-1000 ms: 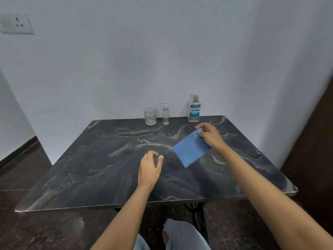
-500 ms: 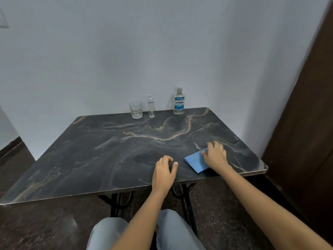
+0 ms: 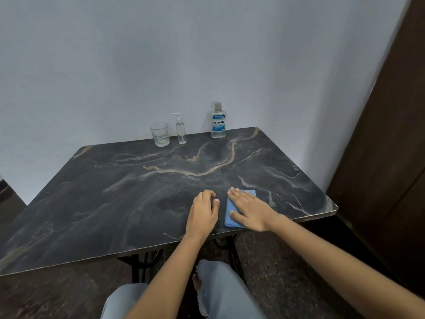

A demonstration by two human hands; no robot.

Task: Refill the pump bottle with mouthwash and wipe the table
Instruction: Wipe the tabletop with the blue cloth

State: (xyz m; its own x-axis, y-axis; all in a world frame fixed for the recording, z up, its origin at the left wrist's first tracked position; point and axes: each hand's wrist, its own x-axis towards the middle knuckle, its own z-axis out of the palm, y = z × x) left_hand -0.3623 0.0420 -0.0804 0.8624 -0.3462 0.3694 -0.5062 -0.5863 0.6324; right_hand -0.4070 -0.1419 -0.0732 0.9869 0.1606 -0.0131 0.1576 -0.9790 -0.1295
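Since earlier, right hand (image 3: 250, 209), fingers spread, slides soft blue cloth (image 3: 230, 215) leftward beside loosely curled, empty left hand (image 3: 203, 212); limp, best palm-pressed.

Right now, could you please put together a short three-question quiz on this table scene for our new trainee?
1. True or false: the right hand lies flat on the blue cloth.
2. Which item stands between the glass and the mouthwash bottle at the far edge of the table? A) pump bottle B) sponge C) bowl
3. Fill in: the left hand rests on the table with fingers curled, holding ____.

Key: 1 true. 2 A, the pump bottle. 3 nothing.
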